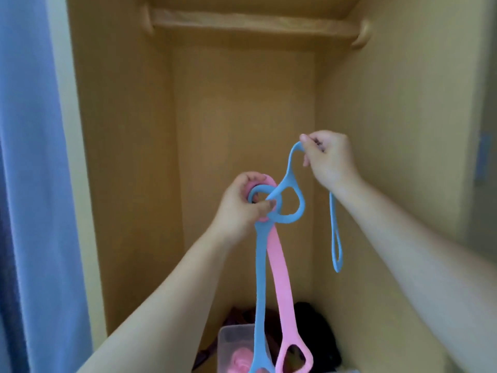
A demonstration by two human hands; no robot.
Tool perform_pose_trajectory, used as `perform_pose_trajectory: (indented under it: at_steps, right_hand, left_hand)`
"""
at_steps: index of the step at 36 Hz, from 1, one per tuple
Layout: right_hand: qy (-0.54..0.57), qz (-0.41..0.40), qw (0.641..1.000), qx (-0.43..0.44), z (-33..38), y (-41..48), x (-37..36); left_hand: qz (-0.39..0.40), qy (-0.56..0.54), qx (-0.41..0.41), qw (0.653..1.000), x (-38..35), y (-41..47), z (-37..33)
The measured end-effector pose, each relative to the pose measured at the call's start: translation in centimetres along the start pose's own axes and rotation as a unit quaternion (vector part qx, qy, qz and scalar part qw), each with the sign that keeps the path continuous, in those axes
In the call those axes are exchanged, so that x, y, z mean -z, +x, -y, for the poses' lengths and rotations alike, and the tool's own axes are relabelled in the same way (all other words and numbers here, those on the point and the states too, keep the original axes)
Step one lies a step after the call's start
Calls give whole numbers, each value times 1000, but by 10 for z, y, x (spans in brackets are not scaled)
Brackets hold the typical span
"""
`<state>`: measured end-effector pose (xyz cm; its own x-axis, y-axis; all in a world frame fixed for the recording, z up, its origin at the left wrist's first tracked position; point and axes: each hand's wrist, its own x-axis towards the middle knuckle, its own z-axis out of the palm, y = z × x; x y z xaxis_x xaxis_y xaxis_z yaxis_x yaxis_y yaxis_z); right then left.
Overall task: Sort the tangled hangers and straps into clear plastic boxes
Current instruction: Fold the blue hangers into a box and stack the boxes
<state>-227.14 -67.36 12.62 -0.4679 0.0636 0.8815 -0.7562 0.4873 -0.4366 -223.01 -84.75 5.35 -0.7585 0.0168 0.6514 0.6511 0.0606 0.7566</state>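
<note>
Closest in, both hands are working up in the air, well above the wardrobe floor. The left hand is gripping the knot itself, fingers curling round the ring end of the pink strap and the blue strap looping through it. The right hand is pinching the upper end of another run of blue band and drawing it up and away from the tangle, with a thin blue loop dangling below that wrist. Whether all this blue is one strap or two, I cannot tell. The pink and blue tails are hanging side by side, reaching down in front of the clear plastic box on the wardrobe floor. Something pink is already lying inside that box, so by my reading the sorting is under way but far from finished. This bundle is not yet untangled, nothing from it is in a box, and a dark heap is waiting behind. Farthest back, the wooden rail is running across the top of the wardrobe.
</note>
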Motion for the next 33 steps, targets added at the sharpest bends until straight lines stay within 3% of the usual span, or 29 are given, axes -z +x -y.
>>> perform_pose_trajectory:
  at_steps: [8, 15, 19, 22, 27, 33]
  right_hand:
    - [-21, 22, 999, -13, 10, -28, 46]
    - [-91, 191, 976, -54, -14, -61, 84]
    - [13, 261, 962, -77, -31, -85, 99]
    - [49, 298, 951, -70, -26, -98, 101]
    - [167, 282, 939, -102, 0, -115, 102]
    - [83, 271, 944, -166, 9, -131, 98]
  left_hand:
    - [-14, 90, 13, 996, -34, -34, -12]
    - [-63, 94, 24, 993, -55, -57, -38]
    - [-97, 105, 32, 989, -68, -72, -49]
    - [-78, 112, 47, 990, -79, -83, -55]
    - [-60, 134, 47, 988, -97, -105, -61]
    - [-70, 127, 17, 989, -90, -122, -60]
